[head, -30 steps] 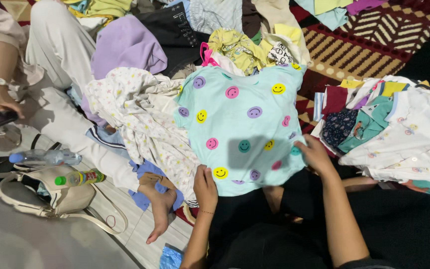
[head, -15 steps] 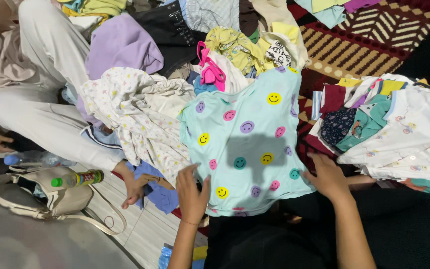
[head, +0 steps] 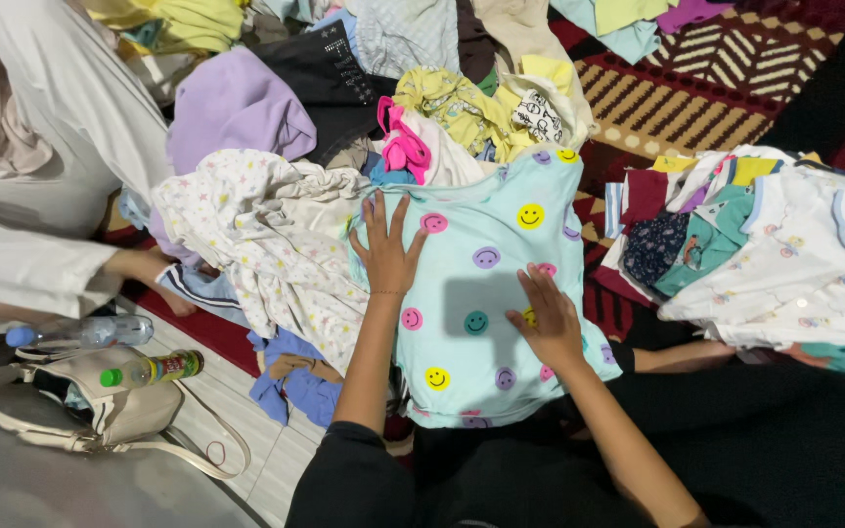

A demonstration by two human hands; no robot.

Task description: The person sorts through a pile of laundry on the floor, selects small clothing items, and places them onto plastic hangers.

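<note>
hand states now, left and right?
Left hand: open, flat on the mint smiley shirt.
Right hand: open, pressing the same shirt.

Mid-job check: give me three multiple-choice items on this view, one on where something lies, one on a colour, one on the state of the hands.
1. Where does the white star-print garment lie relative to the smiley-face shirt?
A. To its left
B. To its right
C. Under the bottles

2. What is the base colour of the smiley-face shirt?
A. Dark red
B. Light mint-blue
C. Black

3. How are the hands placed?
A. Both lifted clear of the clothes
B. Both closed around a bottle
C. Both pressed flat on the shirt, fingers spread

Answers:
1. A, the star-print garment spreads out on the left of the shirt's edge.
2. B, the fabric is pale mint-blue with coloured faces.
3. C, the left hand rests near the shirt's upper left and the right hand near its middle, palms down.
</note>
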